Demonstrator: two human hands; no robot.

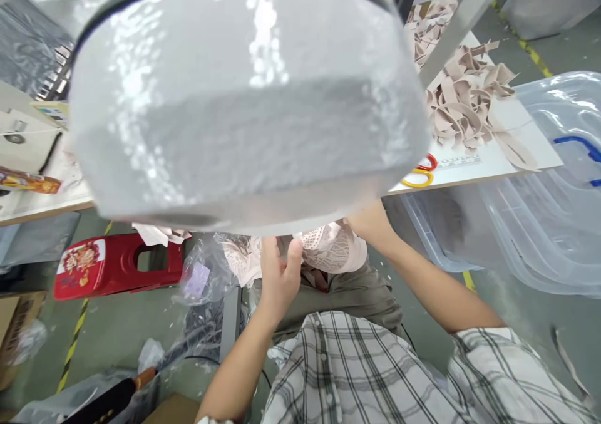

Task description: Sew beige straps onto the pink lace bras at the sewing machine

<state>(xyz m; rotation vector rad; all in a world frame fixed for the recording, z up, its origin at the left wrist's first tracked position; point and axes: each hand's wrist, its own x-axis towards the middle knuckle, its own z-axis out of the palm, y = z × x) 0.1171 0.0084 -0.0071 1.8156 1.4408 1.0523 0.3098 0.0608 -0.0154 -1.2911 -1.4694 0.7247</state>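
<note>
A pale pink lace bra [335, 248] lies over my lap, its moulded lace cup towards the right. My left hand [278, 272] is at the bra's middle, thumb raised and fingers closed on the fabric; its fingertips go out of sight under a large glossy grey-white casing [263, 136]. My right hand [369, 220] is at the right end of the cup. That casing covers its fingers, so their grip is hidden. The casing fills the upper middle of the view and hides the upper part of the bra.
Pale fabric strips [462, 108] are heaped on the white table [528, 133] at right, near red-and-yellow-handled scissors [421, 171] at its edge. Clear plastic bins [530, 223] stand at right. On the left are a red plastic stool [117, 264] and a plastic bag [204, 274].
</note>
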